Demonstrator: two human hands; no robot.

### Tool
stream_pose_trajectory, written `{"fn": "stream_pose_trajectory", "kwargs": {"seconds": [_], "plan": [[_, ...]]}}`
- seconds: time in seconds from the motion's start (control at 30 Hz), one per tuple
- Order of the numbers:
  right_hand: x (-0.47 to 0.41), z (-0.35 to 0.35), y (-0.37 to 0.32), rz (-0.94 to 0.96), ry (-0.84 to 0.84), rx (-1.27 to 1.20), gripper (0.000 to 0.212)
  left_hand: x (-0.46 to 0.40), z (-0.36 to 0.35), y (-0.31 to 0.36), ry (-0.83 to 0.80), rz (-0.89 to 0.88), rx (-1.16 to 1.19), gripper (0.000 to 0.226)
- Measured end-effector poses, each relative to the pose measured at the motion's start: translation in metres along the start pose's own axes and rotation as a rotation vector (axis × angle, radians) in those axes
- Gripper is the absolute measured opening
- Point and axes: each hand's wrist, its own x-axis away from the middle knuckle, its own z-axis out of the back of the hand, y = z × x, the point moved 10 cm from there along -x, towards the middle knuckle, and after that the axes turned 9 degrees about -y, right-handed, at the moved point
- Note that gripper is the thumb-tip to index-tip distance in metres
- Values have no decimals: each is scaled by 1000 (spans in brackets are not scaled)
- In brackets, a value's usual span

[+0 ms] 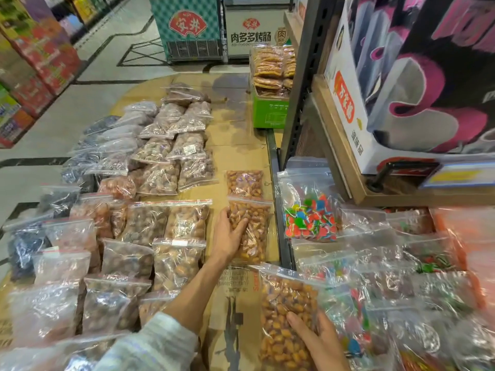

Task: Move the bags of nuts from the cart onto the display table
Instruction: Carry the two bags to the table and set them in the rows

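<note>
Cardboard-covered display table point(235, 145) fills frame centre; tiled shop floor point(101, 76) upper left. Left hand point(230, 236) lies flat, fingers spread, on a bag of orange nuts point(254, 231). Right hand point(316, 341), lower right, loosely grips a second nut bag point(286, 303).

The tabletop point(235, 124) fills the centre, with rows of nut bags point(171, 156) lying from 9 to 12 o'clock. At its right edge two bags lie in a line: the far bag point(244, 183) at 12 o'clock, the nearer bag point(253, 231) just before it, under the left grip point(230, 236). At 5 o'clock a third bag point(284, 311) lies under the right grip point(313, 341), beside the cart point(278, 210), which sits at 3 o'clock holding candy bags point(310, 220). Behind the cart stands a shelf point(348, 167). A box of snacks point(270, 108) sits on the tabletop at 1 o'clock.
</note>
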Motion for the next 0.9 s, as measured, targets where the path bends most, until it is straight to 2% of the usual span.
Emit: {"fn": "stream_pose_trajectory", "kwargs": {"seconds": [0.13, 0.3, 0.4, 0.53, 0.57, 0.63, 0.73, 0.83, 0.9], "plan": [[-2, -2, 0, -19, -12, 49, 59, -7, 2, 9, 27, -73, -7, 67], [-2, -8, -3, -4, 18, 86, 51, -2, 5, -8, 31, -24, -33, 80], [-8, -14, 0, 11, -3, 64, 65, 19, 11, -22, 44, -40, -51, 68], [-21, -29, -3, 75, -11, 112, 113, 67, 14, -30, 56, -143, -1, 47], [-26, -33, -4, 90, -13, 119, 114, 80, 15, -32, 65, -154, 25, 45], [-34, -45, -15, 132, -19, 151, 103, 100, 12, -41, 68, -151, 60, 44], [-50, -62, -33, 178, -39, 211, 97, 118, -1, -55, -4, -115, 85, 45], [-71, -77, -49, 209, -60, 302, 76, 111, -4, -60, -26, -79, 117, 45], [-83, -78, -56, 227, -28, 407, 79, 103, -2, -59, -30, -63, 129, 51]]}}
